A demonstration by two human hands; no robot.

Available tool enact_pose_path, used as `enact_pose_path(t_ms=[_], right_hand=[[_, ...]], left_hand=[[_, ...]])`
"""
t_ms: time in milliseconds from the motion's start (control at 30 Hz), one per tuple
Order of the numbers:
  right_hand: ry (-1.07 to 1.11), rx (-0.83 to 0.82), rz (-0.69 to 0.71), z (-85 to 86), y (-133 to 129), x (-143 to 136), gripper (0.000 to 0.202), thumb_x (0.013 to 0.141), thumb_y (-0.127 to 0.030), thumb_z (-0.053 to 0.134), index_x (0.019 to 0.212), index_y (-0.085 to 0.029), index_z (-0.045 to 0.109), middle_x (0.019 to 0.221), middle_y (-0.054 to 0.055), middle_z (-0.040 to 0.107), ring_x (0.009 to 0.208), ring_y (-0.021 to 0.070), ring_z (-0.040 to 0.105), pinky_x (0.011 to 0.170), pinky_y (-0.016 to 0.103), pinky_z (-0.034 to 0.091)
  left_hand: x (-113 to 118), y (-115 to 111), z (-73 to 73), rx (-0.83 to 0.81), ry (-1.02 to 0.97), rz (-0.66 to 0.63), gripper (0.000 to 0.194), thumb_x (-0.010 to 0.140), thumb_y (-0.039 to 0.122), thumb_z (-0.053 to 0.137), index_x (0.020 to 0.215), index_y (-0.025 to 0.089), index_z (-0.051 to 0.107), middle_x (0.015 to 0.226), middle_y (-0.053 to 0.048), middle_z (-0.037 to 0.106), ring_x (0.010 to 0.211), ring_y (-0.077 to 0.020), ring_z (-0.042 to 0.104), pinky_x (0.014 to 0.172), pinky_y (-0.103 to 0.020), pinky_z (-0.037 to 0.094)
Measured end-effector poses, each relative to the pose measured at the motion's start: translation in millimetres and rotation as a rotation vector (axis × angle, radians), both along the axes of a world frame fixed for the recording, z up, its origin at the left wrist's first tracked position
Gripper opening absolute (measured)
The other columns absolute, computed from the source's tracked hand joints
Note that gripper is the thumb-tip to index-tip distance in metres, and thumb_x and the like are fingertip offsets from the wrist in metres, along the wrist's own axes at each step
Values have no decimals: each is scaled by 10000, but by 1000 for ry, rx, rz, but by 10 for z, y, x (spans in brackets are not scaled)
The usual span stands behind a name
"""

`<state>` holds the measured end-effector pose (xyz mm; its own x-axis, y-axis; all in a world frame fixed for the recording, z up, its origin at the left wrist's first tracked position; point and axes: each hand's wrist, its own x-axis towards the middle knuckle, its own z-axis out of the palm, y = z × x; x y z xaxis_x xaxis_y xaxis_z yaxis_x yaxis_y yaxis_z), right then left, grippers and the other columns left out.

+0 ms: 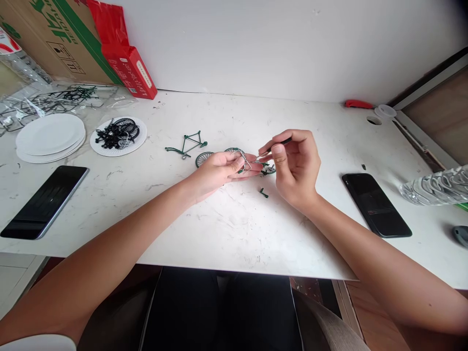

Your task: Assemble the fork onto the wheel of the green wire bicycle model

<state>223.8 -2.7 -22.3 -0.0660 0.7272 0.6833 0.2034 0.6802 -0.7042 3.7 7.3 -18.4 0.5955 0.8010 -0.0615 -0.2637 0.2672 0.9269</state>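
Note:
My left hand point(223, 168) is closed on a small silver model bicycle handlebar point(241, 158), gripped between thumb and fingers. In my right hand point(298, 163) is a slim black-handled screwdriver point(281, 143), its thin metal end pointing at the handlebar; whether the two touch I cannot tell. A spoked toy wheel point(203, 159) lies behind my left hand and is partly covered by it. Further back on the left is a green toy bicycle frame point(191, 143). Small dark pieces point(269, 169) show between my hands, and a short green part point(263, 192) lies below them.
On the left, a paper plate point(142, 144) holds black parts and wheels, beside stacked white plates point(51, 131) and a phone point(44, 202). Bagged parts point(73, 97), a red packet point(133, 73) and a carton stand behind. Another phone point(378, 204) and a bottle point(435, 185) are at right.

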Motion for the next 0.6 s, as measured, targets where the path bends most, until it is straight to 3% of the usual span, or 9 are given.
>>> enact_pose_path(t_ms=[100,200,400,600], right_hand=[[-65,-13,-70,21,-4,33,274,1205,-576,539,1253,-314,603,862,-7,608,703,161,628,616,360,544],[-199,-105,-73,46,-16,41,320,1205,-610,515,1225,-307,615,738,-42,494,595,147,460,590,368,409],[-356,-380,-57,84,-51,-28,506,1118,-725,630,1003,-245,742,622,-54,466,563,128,342,571,354,293],[-295,-444,-25,104,-54,-53,487,1060,-688,742,936,-218,779,601,-89,318,580,120,258,584,347,257]], left_hand=[[-1,-8,18,-50,-21,57,232,1151,307,696,1261,135,806,1310,-165,859,1347,-300,799,1355,-586,454],[-5,5,11,-69,-41,116,224,1147,298,696,1261,148,817,1332,-158,851,1395,-309,773,1363,-580,448],[-20,44,-19,14,-21,193,205,1126,293,705,1202,173,853,1384,-129,832,1456,-317,715,1334,-564,477],[-19,33,-3,33,12,193,187,1078,307,769,1168,176,868,1467,-128,793,1457,-319,701,1314,-550,497]])
